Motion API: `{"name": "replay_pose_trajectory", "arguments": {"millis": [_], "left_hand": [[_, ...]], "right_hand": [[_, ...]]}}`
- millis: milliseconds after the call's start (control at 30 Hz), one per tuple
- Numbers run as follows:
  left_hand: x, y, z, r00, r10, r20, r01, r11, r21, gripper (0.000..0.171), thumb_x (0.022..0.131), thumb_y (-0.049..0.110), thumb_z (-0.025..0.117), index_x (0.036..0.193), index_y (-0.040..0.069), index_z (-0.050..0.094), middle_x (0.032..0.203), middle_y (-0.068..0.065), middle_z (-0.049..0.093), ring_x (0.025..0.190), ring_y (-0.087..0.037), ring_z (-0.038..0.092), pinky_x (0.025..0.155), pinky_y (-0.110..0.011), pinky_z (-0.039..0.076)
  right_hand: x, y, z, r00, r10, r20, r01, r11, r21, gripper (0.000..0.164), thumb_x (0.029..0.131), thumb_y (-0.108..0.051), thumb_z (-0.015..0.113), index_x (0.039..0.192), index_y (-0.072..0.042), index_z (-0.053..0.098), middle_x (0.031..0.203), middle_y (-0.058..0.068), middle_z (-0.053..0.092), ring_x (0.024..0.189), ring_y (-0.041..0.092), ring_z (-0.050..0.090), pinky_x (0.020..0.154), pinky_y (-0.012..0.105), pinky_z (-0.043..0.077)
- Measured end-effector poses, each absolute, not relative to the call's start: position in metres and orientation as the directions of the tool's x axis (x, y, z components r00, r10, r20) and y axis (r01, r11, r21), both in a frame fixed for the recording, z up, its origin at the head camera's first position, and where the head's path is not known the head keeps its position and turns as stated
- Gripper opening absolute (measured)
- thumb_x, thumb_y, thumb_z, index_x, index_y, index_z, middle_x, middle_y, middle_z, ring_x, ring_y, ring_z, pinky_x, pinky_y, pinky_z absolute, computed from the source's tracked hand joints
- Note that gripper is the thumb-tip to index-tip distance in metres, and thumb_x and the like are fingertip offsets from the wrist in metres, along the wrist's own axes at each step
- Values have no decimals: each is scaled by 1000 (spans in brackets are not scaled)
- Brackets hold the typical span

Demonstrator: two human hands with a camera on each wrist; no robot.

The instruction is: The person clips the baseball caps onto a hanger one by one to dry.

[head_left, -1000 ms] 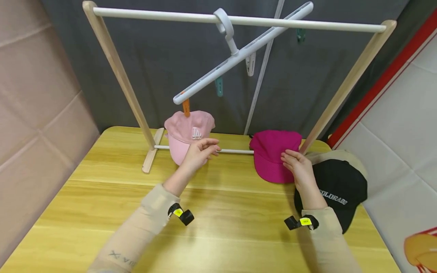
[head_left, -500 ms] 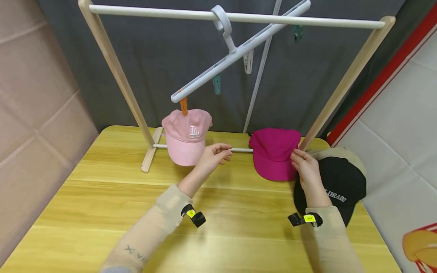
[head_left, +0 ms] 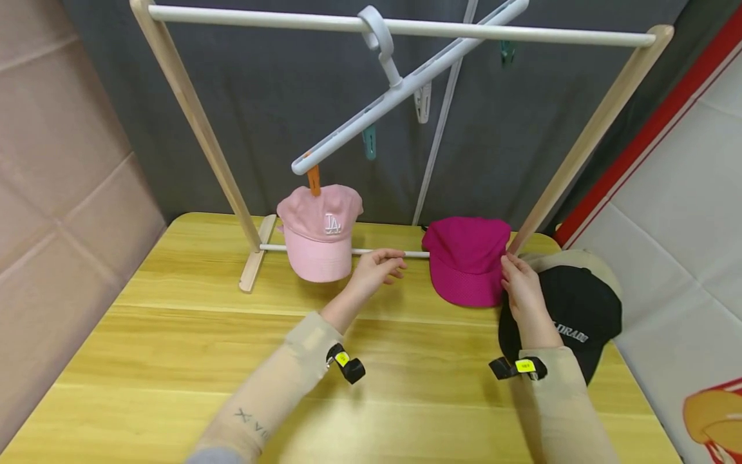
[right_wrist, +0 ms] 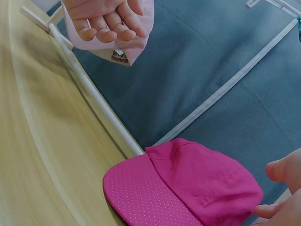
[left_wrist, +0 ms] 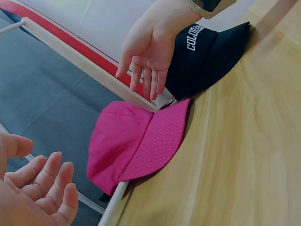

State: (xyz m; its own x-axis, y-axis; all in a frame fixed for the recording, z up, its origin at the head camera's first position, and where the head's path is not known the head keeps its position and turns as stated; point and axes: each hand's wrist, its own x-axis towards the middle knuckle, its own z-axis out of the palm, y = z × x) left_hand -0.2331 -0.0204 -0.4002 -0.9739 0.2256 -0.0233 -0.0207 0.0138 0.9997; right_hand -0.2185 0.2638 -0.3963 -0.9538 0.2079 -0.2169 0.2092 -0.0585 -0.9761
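Observation:
A magenta cap (head_left: 466, 258) lies on the table at the rack's right side, its brim toward me. My right hand (head_left: 524, 290) is at the cap's right edge, fingers extended; in the right wrist view its fingertips (right_wrist: 267, 210) are right at the crown. My left hand (head_left: 373, 277) hovers left of the magenta cap with loosely bent fingers and nothing in it. Behind and left of it, a pink cap (head_left: 319, 241) with white "LA" lettering hangs from an orange clip (head_left: 313, 180) on the white hanger (head_left: 400, 93). A black cap (head_left: 580, 309) lettered "COLORADO" sits beside my right hand.
The hanger hooks slantwise over the top rail (head_left: 261, 19) of a wooden rack. Teal (head_left: 370, 143), white (head_left: 422, 103) and green clips (head_left: 507, 51) hang from it. A low white bar (head_left: 417, 254) crosses the rack's base. A beige cap (head_left: 585, 261) lies behind the black one.
My left hand has moved right, away from the pink cap toward the magenta cap. My right hand has shifted slightly right, to the magenta cap's edge. The caps stay in place.

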Motion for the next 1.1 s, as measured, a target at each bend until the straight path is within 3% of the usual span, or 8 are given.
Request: {"name": "replay_pose_trajectory", "arguments": {"millis": [500,867,1100], "left_hand": [[-241,5,-417,-949,272,-162,-177,-32,984,32,98,12,52,125,-5,57,110,-17,67,89,-24,67,87,-49,49],[-247,26,-432,-932,291,-218,-239,-39,970,38,98,11,49,132,-7,50,119,-19,61,107,-35,60,89,-47,48],[-252,30,-445,-932,305,-198,-222,-47,974,41,96,16,56,132,-3,51,120,-15,62,103,-26,63,81,-38,52]], "right_hand": [[-228,272,-405,-949,169,-266,275,32,-961,67,104,-35,32,153,-7,-3,158,7,-10,141,21,-10,113,41,-2],[-238,276,-415,-953,175,-247,257,39,-966,66,104,-25,32,150,-1,-8,157,15,-9,142,24,-8,114,38,-2],[-242,274,-417,-947,186,-261,274,49,-960,67,103,-23,36,151,-2,-6,158,16,-6,143,26,-2,115,39,3]]}}
